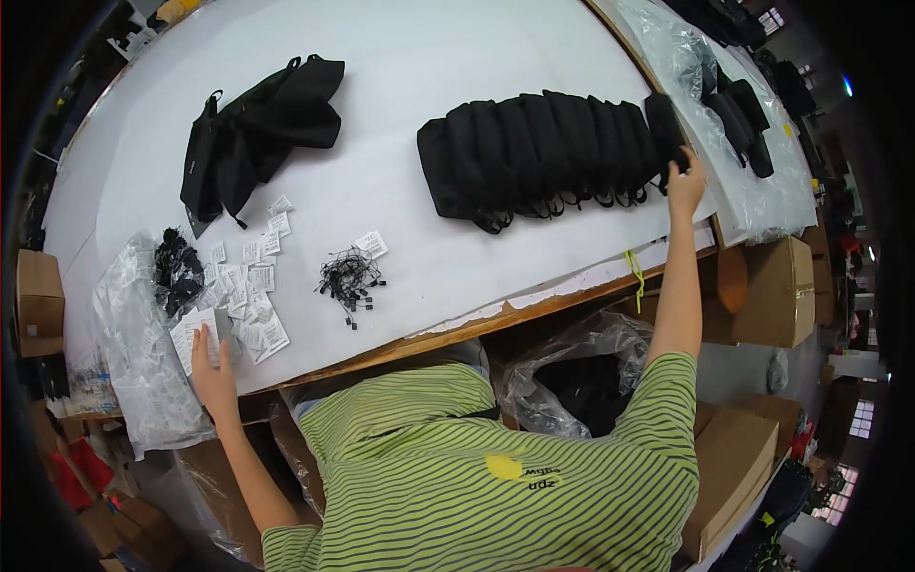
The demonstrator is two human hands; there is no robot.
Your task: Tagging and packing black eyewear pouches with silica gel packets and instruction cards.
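My right hand (685,183) reaches far right and grips the last black fabric pouch (664,133) of a row, its fingers closed at the near end. The other black pouches (534,153) lie overlapped to its left, with small loops along their near edge. At the table's near left, my left hand (213,372) has fingers and thumb around a small stack of white paper tags (202,329). Loose white tags (253,276) are scattered just beyond it. A tangle of black tag strings (351,276) lies right of them, with one white tag (372,244) beside it.
Several black fabric pieces (262,133) lie fanned at the far left. A clear plastic bag (143,353) and a bundle of black strings (178,272) are at the left edge. Plastic-covered black goods (739,114) lie beyond the right edge. Cardboard boxes (777,291) stand right.
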